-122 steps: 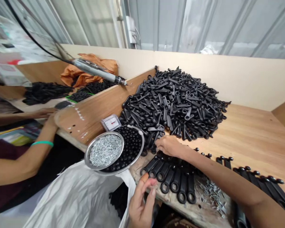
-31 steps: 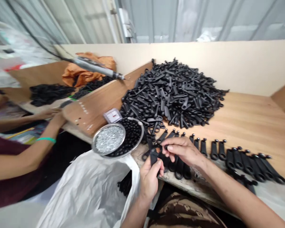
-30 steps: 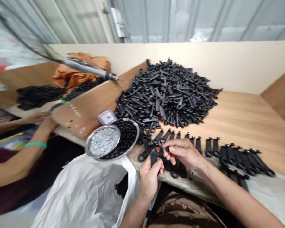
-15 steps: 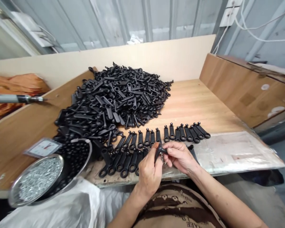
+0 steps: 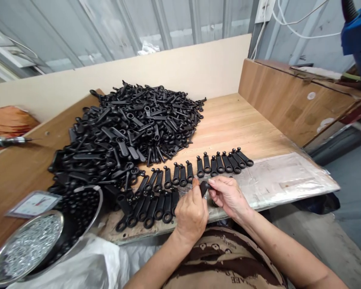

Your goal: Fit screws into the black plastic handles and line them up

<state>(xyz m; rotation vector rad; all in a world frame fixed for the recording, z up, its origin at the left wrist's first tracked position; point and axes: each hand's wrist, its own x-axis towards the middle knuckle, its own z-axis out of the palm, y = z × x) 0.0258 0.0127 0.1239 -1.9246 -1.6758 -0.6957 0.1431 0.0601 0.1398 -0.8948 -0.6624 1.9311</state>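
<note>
The left hand [image 5: 191,214] grips a black lever [image 5: 203,188] upright while the right hand [image 5: 228,196] pinches its end narrowly, just beside the row of levers [image 5: 219,163] on the table [image 5: 228,128].

Rows of black handles [image 5: 168,176] are blocking the way ahead of the left hand [image 5: 191,216], with the heap [image 5: 123,132] rising behind them, while a passage is opening over the plastic sheet [image 5: 289,178] beside the right hand [image 5: 228,196].

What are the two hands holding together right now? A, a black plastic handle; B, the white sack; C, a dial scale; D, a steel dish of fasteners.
A. The left hand and right hand meet with their fingers on a black plastic handle.
</note>
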